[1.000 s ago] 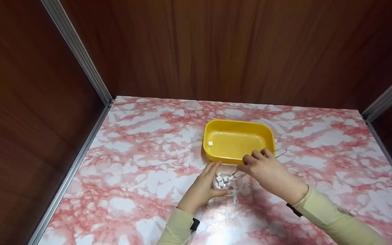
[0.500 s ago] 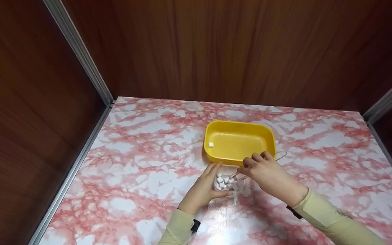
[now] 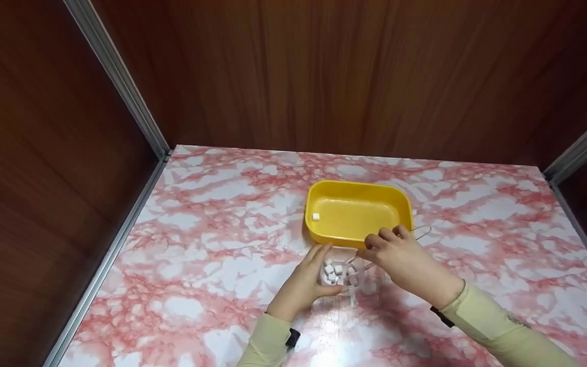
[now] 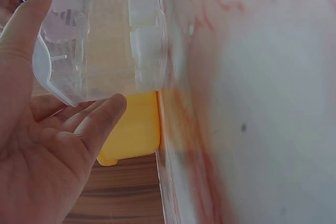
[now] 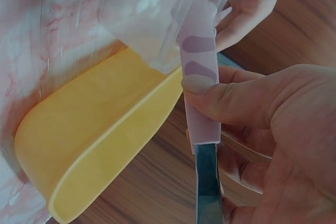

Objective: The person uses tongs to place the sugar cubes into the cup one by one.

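Note:
A clear plastic container [image 4: 107, 40] with several white cubes [image 3: 338, 270] inside stands on the table, its lid edge reaching out at the side. My left hand [image 3: 301, 283] holds it, thumb on the near side and fingers on the far side. My right hand [image 3: 408, 260] pinches a pair of metal tongs [image 5: 203, 124] with pink grip sleeves between thumb and fingers. The tongs slant down into the container's mouth. Whether their tips touch a cube is too small to tell. Just behind the container lies a yellow tub [image 3: 359, 214], with one white cube [image 3: 316, 216] at its left end.
The table [image 3: 212, 239] has a red and white marbled top. A brown wood-grain panel [image 3: 314, 76] rises along its back edge. Another panel [image 3: 49, 153] stands at the left, with a metal rail [image 3: 115, 244] running along its foot.
Cubes near the tongs' tips have shifted to the right inside the container. The tongs' arms look a little farther apart. Both hands have barely moved.

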Available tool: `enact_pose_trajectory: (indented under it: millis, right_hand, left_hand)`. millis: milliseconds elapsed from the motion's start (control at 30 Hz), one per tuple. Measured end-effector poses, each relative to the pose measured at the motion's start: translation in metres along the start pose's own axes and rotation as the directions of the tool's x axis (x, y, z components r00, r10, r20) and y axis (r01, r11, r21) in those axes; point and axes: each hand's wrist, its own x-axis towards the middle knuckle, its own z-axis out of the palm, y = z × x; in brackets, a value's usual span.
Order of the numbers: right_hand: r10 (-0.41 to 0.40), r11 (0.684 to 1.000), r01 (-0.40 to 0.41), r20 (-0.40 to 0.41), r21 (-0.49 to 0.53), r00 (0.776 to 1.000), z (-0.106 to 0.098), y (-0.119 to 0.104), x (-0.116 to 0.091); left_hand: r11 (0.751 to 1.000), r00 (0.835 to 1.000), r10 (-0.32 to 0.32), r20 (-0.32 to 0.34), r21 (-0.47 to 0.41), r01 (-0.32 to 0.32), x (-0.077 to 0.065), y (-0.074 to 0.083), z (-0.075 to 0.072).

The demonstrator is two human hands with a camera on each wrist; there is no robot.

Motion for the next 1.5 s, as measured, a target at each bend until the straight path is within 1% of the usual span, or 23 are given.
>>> enact_pose_trajectory:
  millis: [133,400,567,700,1033,1200,1400,1500]
  right_hand:
    - [0.011,1.0,-0.011,0.007,0.009,1.0,-0.001,0.001,0.0]
    - [0.036,0.999,-0.036,0.001,0.02,0.999,-0.004,0.004,-0.001]
    - [0.044,0.999,-0.044,-0.012,0.018,0.999,-0.006,0.006,0.0]
    - [0.044,0.999,-0.044,-0.033,0.018,0.998,-0.008,0.006,0.004]
    - [0.053,0.998,-0.053,-0.039,0.019,0.998,-0.013,0.013,0.018]
    - [0.071,0.997,-0.071,-0.019,0.01,0.997,-0.016,0.017,0.027]
    - [0.112,0.992,-0.113,0.032,0.048,0.993,-0.016,0.022,0.037]
    - [0.122,0.991,-0.124,0.044,0.052,0.992,-0.016,0.025,0.041]
  left_hand:
    - [1.0,1.0,0.0,-0.001,0.008,0.0,0.001,0.0,0.0]
    - [0.999,0.999,0.035,-0.013,0.014,-0.035,0.0,0.0,0.0]
    - [1.0,1.0,0.025,-0.009,0.015,-0.025,0.0,0.0,0.0]
    - [1.0,1.0,0.021,-0.005,0.012,-0.021,-0.001,-0.001,0.0]
    - [0.998,0.998,0.061,-0.017,0.019,-0.06,0.0,-0.001,0.001]
    - [0.997,0.997,0.074,-0.016,0.017,-0.073,0.0,-0.002,0.001]
    - [0.997,0.997,0.07,-0.015,0.018,-0.07,-0.001,-0.001,0.001]
    - [0.998,0.997,0.069,-0.017,0.013,-0.068,0.001,-0.001,0.001]
